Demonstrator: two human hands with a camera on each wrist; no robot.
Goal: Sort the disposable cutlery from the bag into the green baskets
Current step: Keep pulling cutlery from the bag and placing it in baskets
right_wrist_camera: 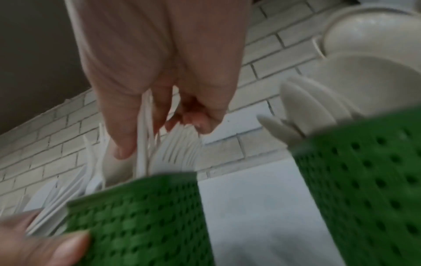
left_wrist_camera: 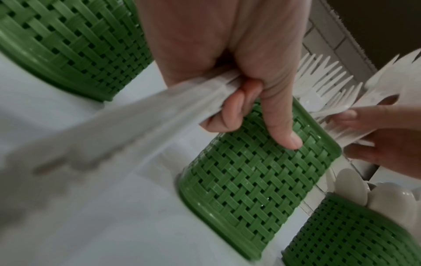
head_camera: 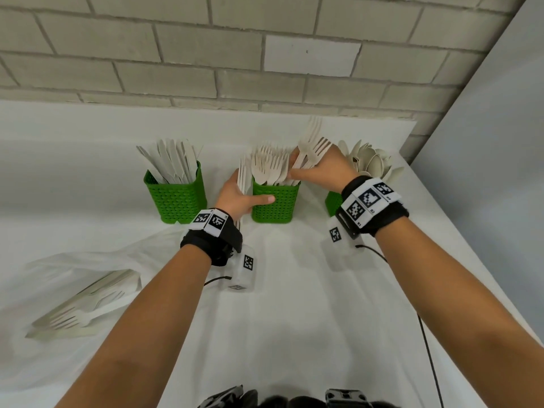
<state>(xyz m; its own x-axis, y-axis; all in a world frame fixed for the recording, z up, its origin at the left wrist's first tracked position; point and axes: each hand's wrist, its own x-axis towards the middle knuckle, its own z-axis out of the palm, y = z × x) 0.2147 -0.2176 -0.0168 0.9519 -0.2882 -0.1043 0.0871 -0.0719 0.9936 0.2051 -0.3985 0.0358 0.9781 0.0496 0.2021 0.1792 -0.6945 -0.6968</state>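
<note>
1. Baskets [head_camera: 176,201] – bright green, woven lattice with little dark holes.
2. Forks [head_camera: 270,166], knives [head_camera: 173,160] and spoons [head_camera: 371,160] – all off-white, plain.
3. Bag [head_camera: 88,278] is see-through, milky white.
4. Table [head_camera: 294,304] is white; wall [head_camera: 206,54] is pale grey brick.
5. Wristbands [head_camera: 215,240] – black, with black-and-white square codes.

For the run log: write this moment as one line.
left hand: grips fork bundle, thumb on middle basket | right hand: holds forks above it | bag: cutlery left
</note>
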